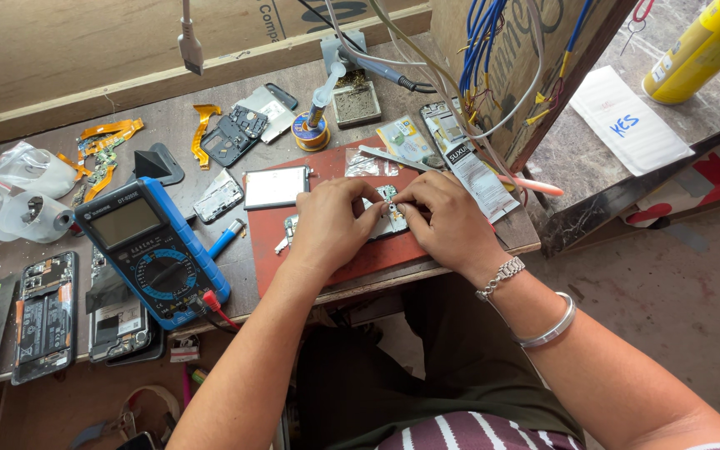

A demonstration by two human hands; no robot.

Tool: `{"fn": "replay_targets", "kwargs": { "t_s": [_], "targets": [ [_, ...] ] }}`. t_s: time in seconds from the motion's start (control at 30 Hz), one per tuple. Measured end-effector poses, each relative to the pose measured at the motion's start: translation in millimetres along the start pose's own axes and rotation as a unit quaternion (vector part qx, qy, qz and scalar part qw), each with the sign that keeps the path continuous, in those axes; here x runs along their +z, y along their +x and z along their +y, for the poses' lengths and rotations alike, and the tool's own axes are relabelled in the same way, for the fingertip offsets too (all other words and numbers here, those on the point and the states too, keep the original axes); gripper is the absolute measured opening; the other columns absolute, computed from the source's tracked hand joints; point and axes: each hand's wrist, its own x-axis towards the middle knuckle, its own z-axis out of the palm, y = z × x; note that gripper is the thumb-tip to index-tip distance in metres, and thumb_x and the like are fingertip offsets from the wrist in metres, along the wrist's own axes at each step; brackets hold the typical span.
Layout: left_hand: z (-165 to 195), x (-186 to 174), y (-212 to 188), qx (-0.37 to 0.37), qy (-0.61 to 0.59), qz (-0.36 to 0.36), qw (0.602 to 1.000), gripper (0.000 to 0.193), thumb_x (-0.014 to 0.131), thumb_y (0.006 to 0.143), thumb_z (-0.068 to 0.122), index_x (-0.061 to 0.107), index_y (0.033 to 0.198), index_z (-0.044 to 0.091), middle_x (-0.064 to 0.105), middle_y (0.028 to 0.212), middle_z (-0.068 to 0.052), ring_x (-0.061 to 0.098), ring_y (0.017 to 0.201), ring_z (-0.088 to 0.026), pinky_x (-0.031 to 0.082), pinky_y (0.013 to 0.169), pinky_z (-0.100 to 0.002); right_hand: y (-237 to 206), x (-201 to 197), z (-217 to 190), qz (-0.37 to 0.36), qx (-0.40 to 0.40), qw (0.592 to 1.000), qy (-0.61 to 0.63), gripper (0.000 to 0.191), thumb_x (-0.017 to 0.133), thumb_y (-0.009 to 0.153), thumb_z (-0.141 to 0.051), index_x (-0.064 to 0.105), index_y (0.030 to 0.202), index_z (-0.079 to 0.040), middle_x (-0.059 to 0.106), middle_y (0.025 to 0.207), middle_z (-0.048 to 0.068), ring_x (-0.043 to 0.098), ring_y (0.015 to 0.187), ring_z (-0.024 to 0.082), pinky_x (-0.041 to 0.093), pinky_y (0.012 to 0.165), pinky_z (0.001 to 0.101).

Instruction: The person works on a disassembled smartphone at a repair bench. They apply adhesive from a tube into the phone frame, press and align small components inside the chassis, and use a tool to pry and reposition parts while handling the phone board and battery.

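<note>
I look down on a cluttered repair bench and see both hands meeting over a red work mat [360, 258] at the near edge. My left hand [331, 225] curls down with its fingertips pressed together onto a small circuit board [392, 210], pinching its left end; my right hand [447, 221] grips the same board from the right, thumb and forefinger closed on its upper edge. The board lies flat on the mat, between the two hands, and most of it is hidden under the fingers. A metal watch bracelet [502, 277] sits at the right wrist, and a plain silver bangle [553, 327] rides nearer along the forearm. Just left of the left hand, a small silver metal part [287, 235] rests on the mat. Beyond it, at the mat's far left corner, lies a rectangular silver-faced panel [275, 187]. To the left, well apart from the hands, a blue digital multimeter [153, 250] lies tilted on the bench, a red probe lead plugged in at its near corner. Farther left I see two opened phones [43, 317] with their insides showing. On the far side stands a spool of solder wire [311, 132], and orange flex cables [110, 133] are scattered at the far left. A yellow spray can [697, 50] lies at the far right.
</note>
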Motion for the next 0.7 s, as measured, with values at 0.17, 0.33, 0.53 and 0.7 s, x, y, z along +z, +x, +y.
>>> {"fn": "replay_targets", "kwargs": {
  "t_s": [0.17, 0.33, 0.53, 0.7],
  "targets": [
    [3.1, 2.5, -3.3, -0.005, -0.01, 0.009, 1.0, 0.017, 0.077, 0.084, 0.033, 0.078, 0.086, 0.016, 0.071, 0.074, -0.002, 0.068, 0.083, -0.025, 0.041, 0.076, -0.045, -0.4, -0.1, 0.4, 0.004, -0.009, 1.0, -0.004, 0.004, 0.07, 0.09, -0.007, 0.07, 0.092, -0.004, 0.066, 0.093, 0.01, 0.064, 0.091, 0.028, 0.051, 0.081, 0.0393],
    [3.4, 3.2, -5.3, 0.011, 0.002, 0.021, 1.0, 0.017, 0.078, 0.083, 0.033, 0.078, 0.085, 0.016, 0.07, 0.077, -0.002, 0.067, 0.087, -0.026, 0.04, 0.076, -0.046, 0.3, 0.2, 0.3, 0.003, -0.008, 1.0, -0.003, 0.004, 0.07, 0.09, -0.007, 0.07, 0.092, -0.004, 0.066, 0.092, 0.009, 0.064, 0.09, 0.028, 0.051, 0.08, 0.0392],
    [3.8, 3.2, -7.1, 0.045, 0.015, 0.027, 0.999, 0.013, 0.078, 0.082, 0.031, 0.078, 0.086, 0.018, 0.068, 0.077, -0.001, 0.065, 0.088, -0.027, 0.038, 0.077, -0.046, 0.4, 0.2, -0.3, 0.001, -0.003, 1.0, -0.003, 0.004, 0.07, 0.091, -0.008, 0.07, 0.092, -0.005, 0.065, 0.091, 0.009, 0.064, 0.089, 0.027, 0.051, 0.079, 0.0389],
    [3.1, 3.0, -8.4, 0.053, 0.009, 0.026, 0.998, 0.012, 0.078, 0.082, 0.028, 0.077, 0.087, 0.017, 0.068, 0.078, -0.001, 0.063, 0.088, -0.027, 0.037, 0.078, -0.047, 1.1, -0.9, -2.6, -0.005, 0.022, 1.0, 0.007, 0.011, 0.07, 0.091, -0.008, 0.069, 0.101, -0.004, 0.064, 0.09, 0.009, 0.064, 0.089, 0.026, 0.052, 0.078, 0.038]
  ]
}}
